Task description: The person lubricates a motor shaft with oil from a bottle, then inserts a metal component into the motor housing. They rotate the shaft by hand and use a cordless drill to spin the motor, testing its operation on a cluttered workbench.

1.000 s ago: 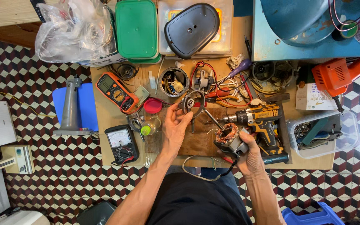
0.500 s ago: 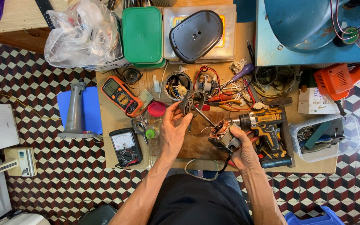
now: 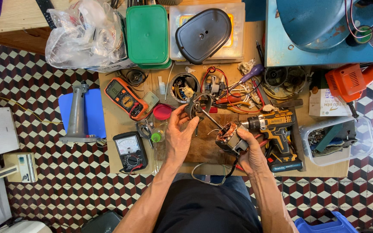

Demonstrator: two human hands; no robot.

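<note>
My left hand (image 3: 178, 137) pinches a dark metal bracket with a thin shaft (image 3: 198, 108) above the wooden board. My right hand (image 3: 248, 152) grips a small motor stator with copper windings (image 3: 229, 138), its wires trailing down toward my lap. The shaft points from the bracket toward the stator. A yellow and black cordless drill (image 3: 277, 129) lies just right of my right hand.
An orange multimeter (image 3: 125, 98), an analog meter (image 3: 129, 151), a red lid (image 3: 162, 111), a tin of parts (image 3: 184, 87), a green box (image 3: 147, 35), a black cover (image 3: 203, 29), an orange drill (image 3: 354, 80) and a clear parts tub (image 3: 337, 140) crowd the bench.
My right hand has drawn the stator a little away from the bracket in my left hand. The view has shifted slightly.
</note>
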